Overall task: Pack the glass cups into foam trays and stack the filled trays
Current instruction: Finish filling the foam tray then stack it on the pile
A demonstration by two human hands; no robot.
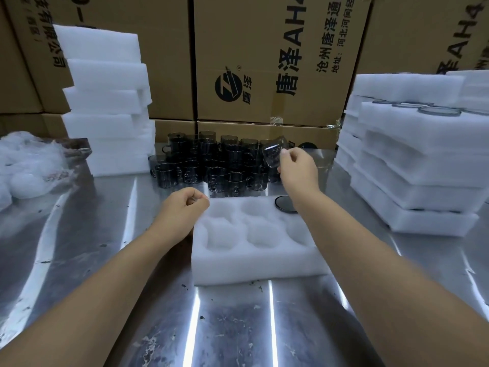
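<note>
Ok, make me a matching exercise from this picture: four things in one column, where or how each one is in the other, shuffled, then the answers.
Things:
1 front foam tray
2 single cup
3 dark disc
4 cup cluster

Places or states:
A standing on the table behind the tray
B visible pockets empty
C held tilted in the right hand
D flat by the tray's far right corner

Pairs: 1-B, 2-C, 3-D, 4-A

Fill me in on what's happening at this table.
A person is packing dark glass cups into foam trays. The right hand holds one cup above the cluster of cups. The left hand sits curled at the far left corner of the front tray, whose visible pockets are empty.
</note>
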